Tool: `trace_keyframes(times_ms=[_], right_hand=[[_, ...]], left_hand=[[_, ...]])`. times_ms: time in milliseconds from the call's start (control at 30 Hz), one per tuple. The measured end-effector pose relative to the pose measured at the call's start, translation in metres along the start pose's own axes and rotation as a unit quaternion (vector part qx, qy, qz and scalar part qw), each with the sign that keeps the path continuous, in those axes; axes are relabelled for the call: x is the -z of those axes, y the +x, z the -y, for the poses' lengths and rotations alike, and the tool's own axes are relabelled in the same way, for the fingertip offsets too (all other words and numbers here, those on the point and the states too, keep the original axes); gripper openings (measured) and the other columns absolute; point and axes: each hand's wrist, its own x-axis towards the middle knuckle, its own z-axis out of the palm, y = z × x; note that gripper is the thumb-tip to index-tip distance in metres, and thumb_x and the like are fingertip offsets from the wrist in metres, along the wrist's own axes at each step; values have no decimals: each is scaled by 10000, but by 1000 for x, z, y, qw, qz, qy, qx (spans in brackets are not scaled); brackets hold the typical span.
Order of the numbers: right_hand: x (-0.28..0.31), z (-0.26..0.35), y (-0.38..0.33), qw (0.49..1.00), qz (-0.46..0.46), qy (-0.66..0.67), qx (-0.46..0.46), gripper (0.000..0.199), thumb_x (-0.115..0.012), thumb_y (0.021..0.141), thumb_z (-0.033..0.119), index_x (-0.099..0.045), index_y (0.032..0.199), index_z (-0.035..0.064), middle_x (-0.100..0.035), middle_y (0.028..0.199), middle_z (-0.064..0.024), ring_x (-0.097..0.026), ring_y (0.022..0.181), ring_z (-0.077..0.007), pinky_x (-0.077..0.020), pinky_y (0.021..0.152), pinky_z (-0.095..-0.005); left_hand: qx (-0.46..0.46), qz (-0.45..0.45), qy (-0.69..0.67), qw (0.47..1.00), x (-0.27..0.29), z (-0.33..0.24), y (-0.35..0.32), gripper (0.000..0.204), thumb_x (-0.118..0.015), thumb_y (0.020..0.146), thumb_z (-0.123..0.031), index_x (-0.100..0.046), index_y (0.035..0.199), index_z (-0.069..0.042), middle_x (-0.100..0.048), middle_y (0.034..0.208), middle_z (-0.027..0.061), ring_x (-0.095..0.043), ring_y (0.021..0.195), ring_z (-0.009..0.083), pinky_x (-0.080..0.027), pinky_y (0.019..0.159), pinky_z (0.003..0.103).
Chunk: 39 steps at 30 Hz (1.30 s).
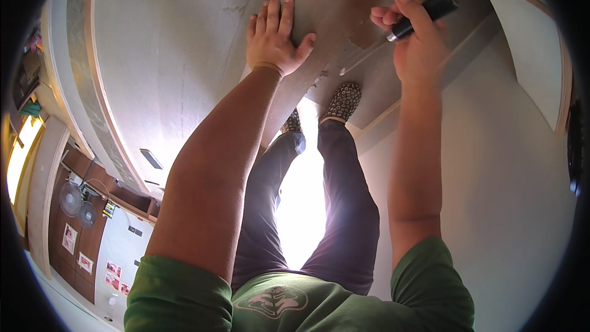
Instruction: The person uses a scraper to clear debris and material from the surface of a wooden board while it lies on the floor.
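Observation:
My left hand [275,46] lies flat on a greyish-brown wooden board [184,31], its fingers stretched out and the thumb to the side. Off to the right, my right hand [421,40] is closed around a screwdriver [437,5] with a thick black handle and a silver collar. A thin shaft seems to run from the collar down and left, towards small crumbs [319,78] on the wood. Beyond the right hand's fingertips, a reddish-brown stained patch [365,32] marks the surface.
My feet, in patterned dark shoes [344,103], stand close below the work area, with bright light between my legs. A pale curved panel [528,49] rises at the right. On the far left are a fan [70,199], brown cabinet panels and pictures on a wall. A small dark rectangular object [150,158] lies left of my arm.

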Motion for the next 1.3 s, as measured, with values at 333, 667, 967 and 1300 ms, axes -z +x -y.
trace_keyframes(times_ms=[333,667,967,1300], right_hand=[[-16,-9,39,993,-69,37,88,383,-733,876,198,-467,610,128,-401,522,21,-406,423,-113,-367,424,-287],[-23,-21,56,986,-108,61,109,168,-701,766,21,-558,690,-21,-381,548,-33,-372,441,-170,-366,440,-329],[-7,-51,68,985,-125,78,89,197,-742,794,90,-575,713,26,-551,645,-58,-522,513,-148,-438,498,-310],[4,-6,15,994,14,-27,101,243,-780,810,135,-579,733,23,-532,646,-53,-565,595,-190,-497,655,-346]], left_hand=[[-13,-12,10,1000,0,-2,1,888,-543,853,-615,-213,1553,-178,-232,1593,128,-322,1410,331,-260,1139,534],[10,3,-23,1000,0,-2,2,890,-576,835,-577,-205,1559,-217,-196,1615,83,-279,1441,318,-210,1176,515],[-4,8,-11,1000,0,-2,1,904,-571,845,-575,-173,1565,-198,-168,1620,93,-271,1440,325,-197,1179,520],[-1,2,-14,1000,2,0,1,903,-578,843,-574,-174,1564,-212,-184,1616,99,-298,1428,333,-209,1172,518]])
